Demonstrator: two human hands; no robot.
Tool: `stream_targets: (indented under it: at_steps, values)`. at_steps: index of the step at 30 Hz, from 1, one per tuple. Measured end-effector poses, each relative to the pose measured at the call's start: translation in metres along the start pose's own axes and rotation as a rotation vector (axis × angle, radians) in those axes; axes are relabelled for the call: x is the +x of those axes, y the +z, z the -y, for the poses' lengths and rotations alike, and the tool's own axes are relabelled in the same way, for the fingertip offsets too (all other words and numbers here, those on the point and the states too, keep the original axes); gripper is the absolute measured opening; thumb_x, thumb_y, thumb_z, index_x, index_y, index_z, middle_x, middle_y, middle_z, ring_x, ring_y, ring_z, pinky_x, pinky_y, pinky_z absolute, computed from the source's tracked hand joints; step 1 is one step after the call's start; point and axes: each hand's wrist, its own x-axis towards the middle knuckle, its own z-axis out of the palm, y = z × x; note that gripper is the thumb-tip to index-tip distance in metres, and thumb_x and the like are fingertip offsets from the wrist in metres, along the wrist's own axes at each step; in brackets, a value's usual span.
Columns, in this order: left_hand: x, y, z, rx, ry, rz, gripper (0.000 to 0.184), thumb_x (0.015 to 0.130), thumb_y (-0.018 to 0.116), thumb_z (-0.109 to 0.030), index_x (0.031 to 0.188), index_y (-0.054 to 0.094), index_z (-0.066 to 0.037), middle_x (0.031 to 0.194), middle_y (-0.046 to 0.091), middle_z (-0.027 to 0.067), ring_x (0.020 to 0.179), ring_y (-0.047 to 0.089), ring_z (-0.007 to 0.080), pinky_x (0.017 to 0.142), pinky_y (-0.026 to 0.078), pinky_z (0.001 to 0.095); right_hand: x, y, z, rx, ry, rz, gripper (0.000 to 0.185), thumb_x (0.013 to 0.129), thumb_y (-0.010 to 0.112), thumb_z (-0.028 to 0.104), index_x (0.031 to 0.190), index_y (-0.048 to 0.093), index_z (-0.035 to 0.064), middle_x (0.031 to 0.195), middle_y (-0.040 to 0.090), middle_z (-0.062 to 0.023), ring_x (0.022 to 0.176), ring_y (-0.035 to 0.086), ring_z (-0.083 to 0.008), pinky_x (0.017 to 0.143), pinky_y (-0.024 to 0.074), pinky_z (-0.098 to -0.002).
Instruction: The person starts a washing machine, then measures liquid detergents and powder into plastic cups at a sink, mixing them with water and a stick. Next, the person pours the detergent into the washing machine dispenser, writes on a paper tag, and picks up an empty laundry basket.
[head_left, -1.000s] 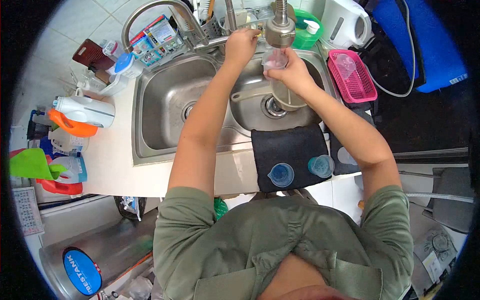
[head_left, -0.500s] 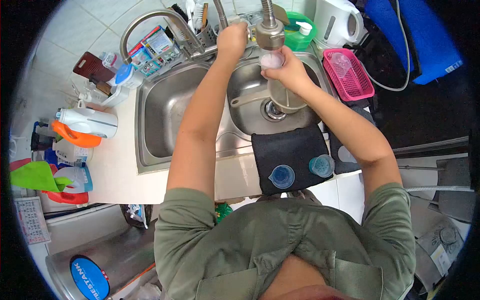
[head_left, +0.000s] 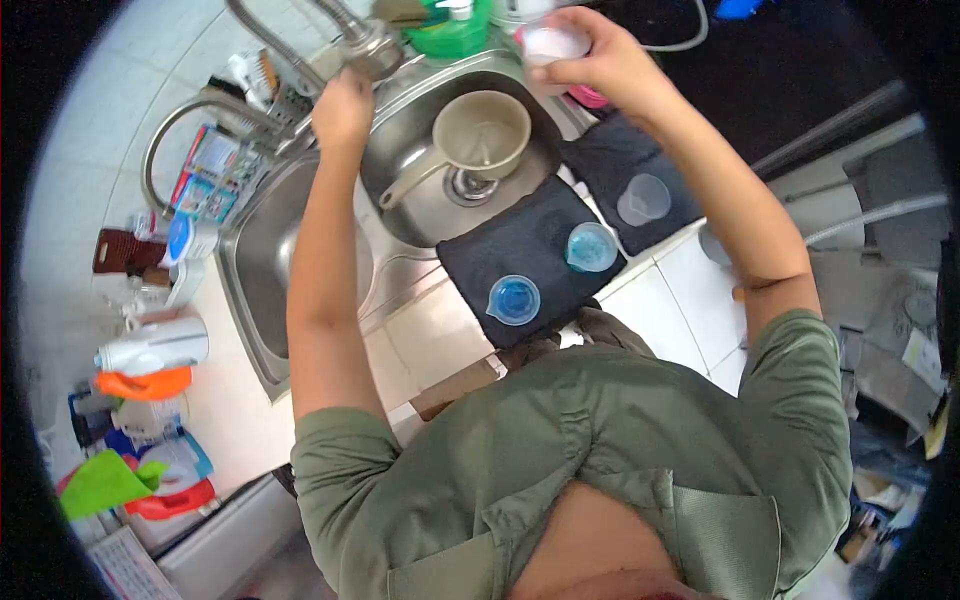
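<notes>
right hand (head_left: 600, 60): half-closed round clear cup (head_left: 553, 46) | left hand (head_left: 343, 110): curled at faucet (head_left: 374, 50), hold unclear | dipper (head_left: 462, 145) partly hides drain (head_left: 471, 189) | beakers (head_left: 514, 300) on black cloth (head_left: 522, 238)

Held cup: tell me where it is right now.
In the head view, the held cup is in the right hand, at the top, right of centre, appearing by the far right corner of the sink.

Between the left hand (head_left: 343, 110) and the right hand (head_left: 610, 62), room lies above the obstructing pan (head_left: 457, 132).
</notes>
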Motion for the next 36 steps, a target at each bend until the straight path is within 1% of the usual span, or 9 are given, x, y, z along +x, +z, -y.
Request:
stream_targets:
  at_steps: [2,4,11,17,24,29,32,34,36]
  values:
    - [-0.028,-0.01,-0.004,-0.069,0.074,0.029,0.026,0.08,0.056,-0.029,0.094,0.059,-0.007,0.085,0.063,0.0165,0.078,0.061,0.0343,0.066,0.047,0.0449,-0.025,-0.045,0.024,0.094,0.362,0.041,0.053,0.064,0.072,0.003,0.112,0.049,0.0027,0.09,0.059,-0.0046,0.084,0.058,-0.0156,0.077,0.0479,-0.0311]
    - [-0.057,-0.019,-0.002,-0.192,0.171,0.013,0.027,0.077,0.062,-0.027,0.096,0.06,-0.008,0.084,0.064,0.0144,0.076,0.061,0.0324,0.065,0.047,0.0422,-0.048,-0.081,-0.002,-0.257,0.071,-0.082,0.054,0.064,0.073,0.005,0.113,0.051,0.0036,0.099,0.06,-0.0089,0.091,0.059,-0.0172,0.08,0.0484,-0.0293]
    - [-0.154,-0.097,-0.004,-0.692,-0.129,0.234,0.022,0.08,0.066,-0.009,0.1,0.061,-0.001,0.079,0.06,0.0025,0.065,0.055,0.0066,0.056,0.044,0.0207,-0.136,-0.124,-0.07,-0.283,0.308,-0.188,0.051,0.06,0.071,0.002,0.109,0.053,0.0044,0.095,0.059,-0.004,0.088,0.057,-0.0139,0.079,0.0472,-0.0282]
    - [-0.202,-0.188,-0.064,-0.8,-0.35,0.007,0.029,0.082,0.063,-0.007,0.109,0.058,0.0,0.088,0.063,0.0085,0.069,0.059,0.0108,0.061,0.047,0.0208,-0.176,-0.115,-0.118,-0.542,0.189,-0.264,0.072,0.05,0.079,0.016,0.115,0.05,0.0043,0.109,0.056,-0.0165,0.102,0.054,-0.0284,0.088,0.0431,-0.0345]
    - [-0.238,-0.214,-0.261,-1.143,0.176,-0.544,0.024,0.085,0.052,-0.003,0.108,0.052,0.002,0.097,0.061,0.0185,0.077,0.06,0.0184,0.07,0.049,0.0273,-0.288,-0.193,-0.058,-0.354,0.117,-0.325,0.059,0.064,0.07,0.015,0.118,0.048,0.0048,0.1,0.055,-0.009,0.086,0.053,-0.0176,0.077,0.0451,-0.0314]
    - [-0.274,-0.11,-0.456,-1.319,0.347,0.458,0.028,0.085,0.055,-0.006,0.112,0.052,0.001,0.097,0.061,0.0146,0.074,0.06,0.0177,0.07,0.047,0.0272,-0.479,-0.26,-0.102,-0.166,0.766,-0.152,0.043,0.07,0.069,0.029,0.105,0.057,0.0062,0.087,0.062,-0.01,0.078,0.058,-0.0195,0.071,0.0467,-0.0321]
    - [-0.313,-0.017,-0.543,-0.605,0.621,1.255,0.035,0.083,0.06,-0.009,0.116,0.052,-0.001,0.099,0.062,0.0104,0.076,0.057,0.0133,0.069,0.046,0.0259,-0.603,-0.286,-0.131,-0.309,0.997,-0.296,0.047,0.069,0.068,0.034,0.106,0.057,0.0067,0.09,0.063,-0.0143,0.083,0.06,-0.0274,0.075,0.0468,-0.0374]
    - [-0.352,0.079,-0.575,-0.938,0.694,1.385,0.038,0.081,0.064,-0.013,0.117,0.053,-0.004,0.1,0.063,0.0105,0.079,0.057,0.0126,0.07,0.046,0.0263,-0.676,-0.303,-0.146,-0.341,1.278,-0.494,0.049,0.069,0.067,0.036,0.107,0.057,0.0068,0.092,0.063,-0.0176,0.089,0.059,-0.0321,0.077,0.0463,-0.0401]
    - [-0.369,0.074,-0.633,-0.52,0.892,1.374,0.041,0.079,0.066,-0.017,0.116,0.054,-0.003,0.102,0.063,0.0114,0.083,0.059,0.0134,0.075,0.047,0.0267,-0.737,-0.315,-0.154,-0.283,1.322,-0.735,0.048,0.069,0.066,0.036,0.106,0.058,0.0067,0.091,0.063,-0.018,0.089,0.06,-0.0322,0.077,0.0466,-0.0397]
